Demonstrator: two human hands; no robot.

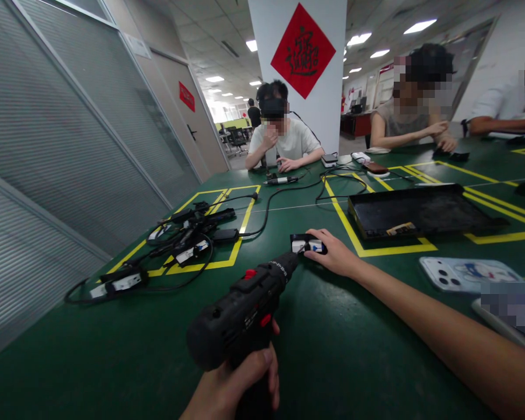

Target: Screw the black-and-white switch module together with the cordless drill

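Note:
A black cordless drill [245,309] with red switches is gripped by my left hand [234,379], its fingers wrapped round the handle. The drill points forward and to the right. Its chuck and bit end at a small black-and-white part [308,246] with a blue spot; whether the bit touches it I cannot tell. My right hand [330,251] pinches that part from the right against the green table [324,326], thumb on the near side and fingers over the top. The fingers hide the part's right end.
Left lies a cluster of black-and-white parts with cables [192,233] inside yellow tape. A black tray [415,213] sits right, beyond a phone [468,274] and another device [511,315]. Across the table sits a person [284,140] near a pen-shaped tool [282,180]; others sit right.

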